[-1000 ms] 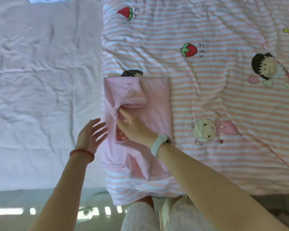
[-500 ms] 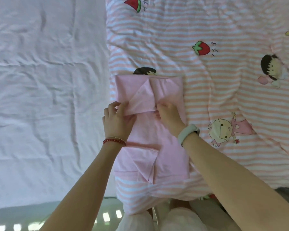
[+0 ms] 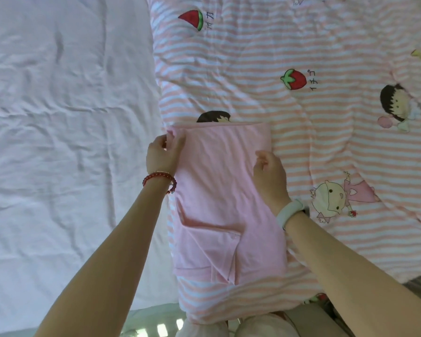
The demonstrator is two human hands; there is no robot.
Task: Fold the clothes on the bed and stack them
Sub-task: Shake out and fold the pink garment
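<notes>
Comparing with half a second ago, I see both hands have moved up and outward: the flap they held at the garment's middle is now laid flat, and the top half of the pink garment [image 3: 225, 190] reads as one smooth panel. My left hand [image 3: 162, 154] pinches the upper left corner, its grip clamped on the cloth. My right hand [image 3: 269, 175] rests near the right edge with fingers curled; I cannot tell whether it holds fabric. The garment lies on the striped cartoon blanket [image 3: 326, 132], right along the blanket's left edge, where the white sheet [image 3: 58, 142] begins. Open room spreads wide to the left on the sheet and to the right on the blanket; the bed's near edge sits just below the garment. The garment is a tall rectangle, with overlapping folded layers showing at its lower end.
</notes>
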